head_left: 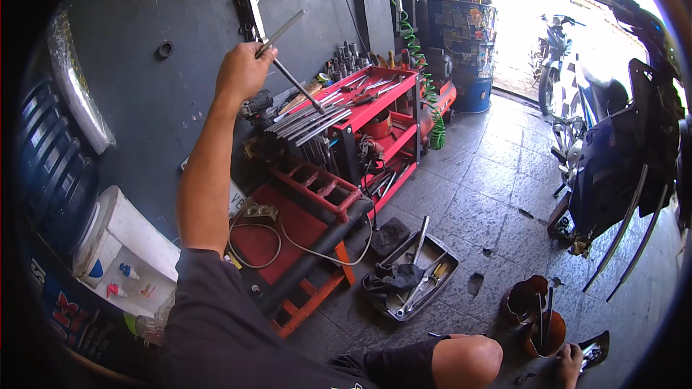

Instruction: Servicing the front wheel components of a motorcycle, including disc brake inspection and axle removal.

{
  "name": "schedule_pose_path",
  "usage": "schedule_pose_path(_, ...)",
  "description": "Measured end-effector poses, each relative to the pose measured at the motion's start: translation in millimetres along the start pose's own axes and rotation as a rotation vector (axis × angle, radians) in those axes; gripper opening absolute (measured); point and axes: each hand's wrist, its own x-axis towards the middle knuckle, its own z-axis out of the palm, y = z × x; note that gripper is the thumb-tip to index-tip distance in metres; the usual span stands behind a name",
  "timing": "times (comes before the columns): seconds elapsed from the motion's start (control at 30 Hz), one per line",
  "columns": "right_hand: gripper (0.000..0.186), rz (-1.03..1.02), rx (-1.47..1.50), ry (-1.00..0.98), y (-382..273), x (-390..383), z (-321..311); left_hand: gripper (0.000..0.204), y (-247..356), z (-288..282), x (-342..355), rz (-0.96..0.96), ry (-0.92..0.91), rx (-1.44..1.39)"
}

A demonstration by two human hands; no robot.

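Observation:
My left hand (244, 73) is raised by the wall, its fingers closed around a T-handle wrench (292, 81). The wrench's shaft slants down to the right, over several long metal rods (306, 124) laid on the red tool cart (353, 110). A ring-ended spanner (254, 9) shows just above the hand; whether it hangs on the wall or is gripped too I cannot tell. Low at the right, my right hand (571, 361) is beside a small dark tray (601, 343) with shiny metal pieces. Its fingers are mostly hidden.
A black tray (441, 284) with spanners and a dark cloth lies on the floor. Two rusty round containers (530, 299) stand near my knee. A red bench (270, 227) with a cable, a white water dispenser (130, 245), a blue drum (468, 50) and motorcycles (598, 101) surround me.

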Motion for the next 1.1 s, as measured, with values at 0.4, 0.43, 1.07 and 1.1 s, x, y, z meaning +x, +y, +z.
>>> schedule_pose_path(0.4, 0.042, 0.091, 0.03, -0.064, 15.3, -24.7, 25.8, 0.037, -14.9, 24.8, 10.4, -0.047, -0.082, 0.09)
schedule_pose_path(0.43, 0.043, 0.087, 0.04, -0.064, 14.1, -24.9, 25.8, 0.038, -19.9, 25.7, 16.1, -0.046, -0.129, 0.067)
schedule_pose_path(1.07, 0.023, 0.021, 0.068, 0.101, 87.9, -40.4, 36.4, 0.042, -108.7, 225.9, -11.0, -0.028, -0.666, 0.085)
schedule_pose_path(1.1, 0.023, 0.027, 0.069, 0.089, 94.3, -37.3, 39.6, 0.039, -109.5, 226.3, -16.3, -0.078, -0.661, 0.058)
